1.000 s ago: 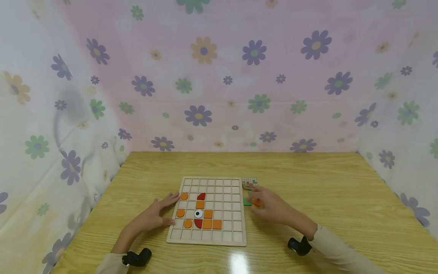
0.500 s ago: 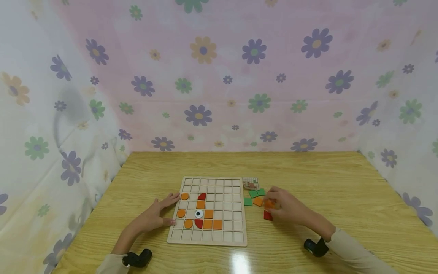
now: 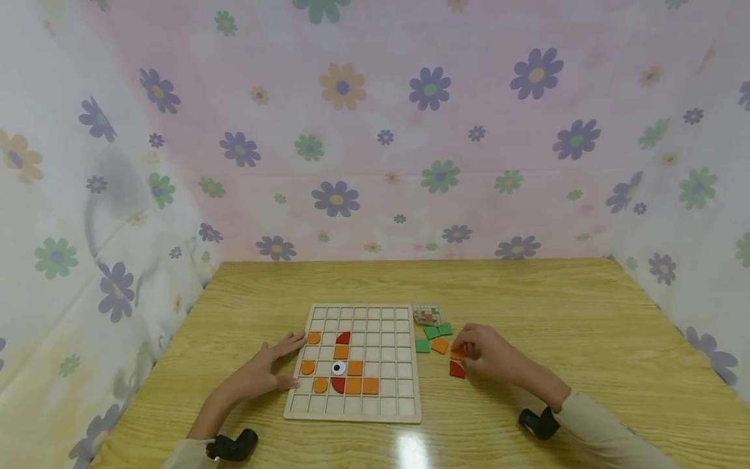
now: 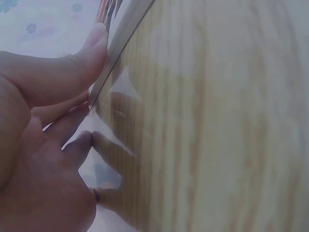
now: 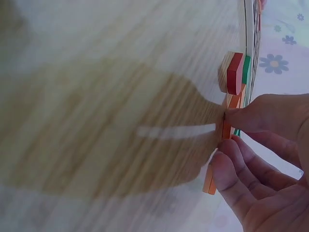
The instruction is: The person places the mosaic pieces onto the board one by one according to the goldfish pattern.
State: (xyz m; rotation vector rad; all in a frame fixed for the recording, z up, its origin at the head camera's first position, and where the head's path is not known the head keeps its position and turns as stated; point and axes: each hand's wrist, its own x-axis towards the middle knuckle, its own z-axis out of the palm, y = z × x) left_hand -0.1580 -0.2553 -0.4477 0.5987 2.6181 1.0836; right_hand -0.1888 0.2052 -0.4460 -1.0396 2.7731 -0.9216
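Observation:
A wooden grid board [image 3: 404,365] lies on the table, with orange discs, orange squares, red quarter-rounds and an eye piece [image 3: 338,368] in its cells. My left hand [image 3: 266,371] rests at the board's left edge, fingers spread, thumb on the rim. Right of the board, my right hand [image 3: 492,352] has thumb and fingertips around an orange tile [image 5: 226,129], pinching it low at the tabletop; fingers hide part of it. A red quarter-round piece [image 3: 457,369] lies just in front of that tile. Another orange piece [image 5: 209,181] shows beneath the fingers in the right wrist view.
Several green tiles [image 3: 422,346] and a loose orange square [image 3: 439,346] lie along the board's right side. A small pattern card [image 3: 427,314] sits by its upper right corner. Flowered cloth [image 3: 375,150] hangs behind and at both sides of the table.
My right hand has shifted right, from over the green tiles to the orange and red pieces, uncovering several tiles. It has since settled there. My left hand stays at the board's edge.

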